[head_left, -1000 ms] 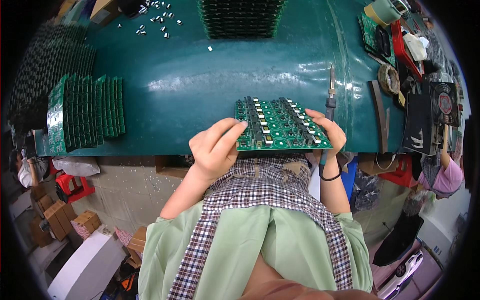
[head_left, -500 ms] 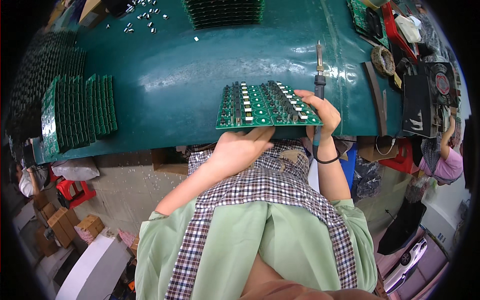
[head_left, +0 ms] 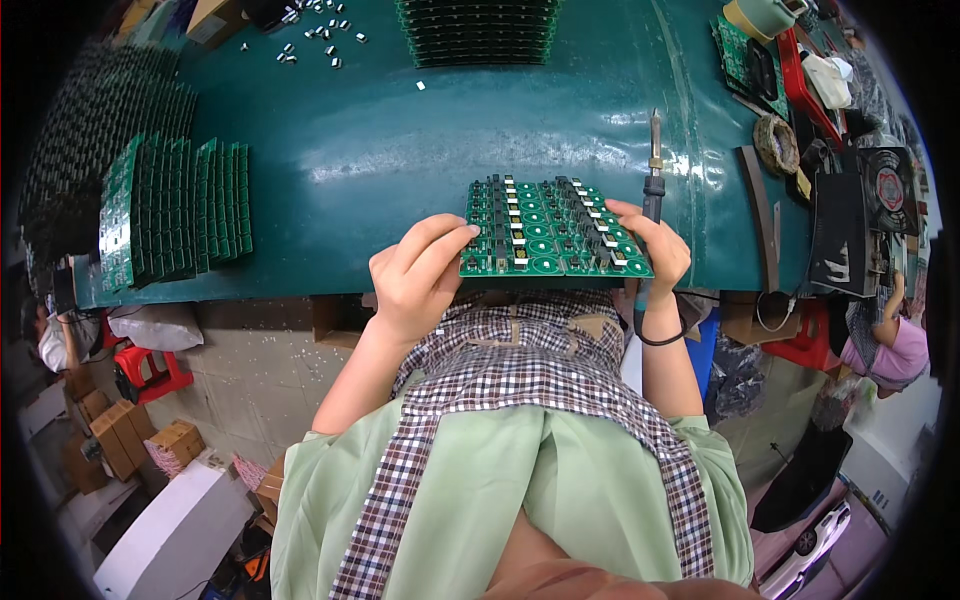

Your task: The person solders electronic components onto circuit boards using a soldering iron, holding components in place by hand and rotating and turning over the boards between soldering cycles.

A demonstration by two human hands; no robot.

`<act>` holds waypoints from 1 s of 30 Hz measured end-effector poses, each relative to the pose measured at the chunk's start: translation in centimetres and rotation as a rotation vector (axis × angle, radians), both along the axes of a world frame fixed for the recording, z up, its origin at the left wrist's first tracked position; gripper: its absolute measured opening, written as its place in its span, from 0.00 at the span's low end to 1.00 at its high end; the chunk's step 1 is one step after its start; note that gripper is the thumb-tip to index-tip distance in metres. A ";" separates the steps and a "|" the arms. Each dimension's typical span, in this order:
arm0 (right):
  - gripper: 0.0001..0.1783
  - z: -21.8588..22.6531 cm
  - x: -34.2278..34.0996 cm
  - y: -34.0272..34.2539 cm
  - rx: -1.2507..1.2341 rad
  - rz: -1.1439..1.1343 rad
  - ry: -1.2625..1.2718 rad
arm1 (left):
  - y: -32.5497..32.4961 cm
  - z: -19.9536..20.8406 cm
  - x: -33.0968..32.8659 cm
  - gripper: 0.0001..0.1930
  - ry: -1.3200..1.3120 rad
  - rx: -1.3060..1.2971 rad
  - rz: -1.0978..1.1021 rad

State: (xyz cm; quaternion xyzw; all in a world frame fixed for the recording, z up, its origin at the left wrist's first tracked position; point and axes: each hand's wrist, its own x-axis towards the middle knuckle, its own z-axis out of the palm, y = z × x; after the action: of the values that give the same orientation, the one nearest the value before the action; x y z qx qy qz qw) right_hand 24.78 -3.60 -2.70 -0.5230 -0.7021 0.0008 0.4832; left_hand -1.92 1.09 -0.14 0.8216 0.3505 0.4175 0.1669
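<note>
A green circuit board panel (head_left: pixel 553 230), set with rows of black and white parts, is held up at the near edge of the table. My left hand (head_left: pixel 415 275) pinches its left edge between thumb and fingers. At the right edge, my right hand (head_left: pixel 655 245) grips the panel, fingertips on its upper right side. That same hand also carries a soldering iron (head_left: pixel 654 185), its tip pointing away from me and its cable looping below the wrist. The panel's underside is hidden.
Upright green boards stand in rows (head_left: pixel 190 210) at the left and in a stack (head_left: pixel 478 32) at the far middle. Small white-and-dark parts (head_left: pixel 335 62) lie scattered at the far left. At the right are a dark flat bar (head_left: pixel 760 215), a tape roll (head_left: pixel 775 145) and a red tray (head_left: pixel 800 90).
My left hand has come from under the panel's near edge up to its left edge and taken hold there. The right hand keeps the panel and the soldering iron.
</note>
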 end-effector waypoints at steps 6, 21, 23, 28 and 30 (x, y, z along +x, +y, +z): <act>0.13 -0.1 0.0 0.1 -0.016 -0.005 0.005 | 0.6 0.0 -0.2 0.19 -0.004 -0.104 -0.038; 0.12 0.3 0.1 -0.2 -0.030 0.009 0.001 | 4.1 -0.7 2.3 0.17 0.188 -0.263 -0.164; 0.13 0.3 0.0 0.0 -0.013 0.003 -0.003 | 4.1 -0.6 2.3 0.17 0.182 -0.263 -0.174; 0.13 0.5 -0.2 0.2 -0.015 -0.001 0.008 | 4.4 0.3 2.3 0.18 0.236 -0.347 -0.177; 0.13 0.5 -0.2 0.4 -0.003 -0.010 0.011 | 4.5 0.6 2.5 0.20 0.216 -0.397 -0.178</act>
State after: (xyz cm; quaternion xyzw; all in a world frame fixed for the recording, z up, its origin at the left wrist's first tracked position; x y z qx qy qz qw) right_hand 24.58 -3.23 -2.20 -0.5272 -0.6970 0.0024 0.4861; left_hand 0.63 5.55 0.47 0.8402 0.3679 0.2338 0.3225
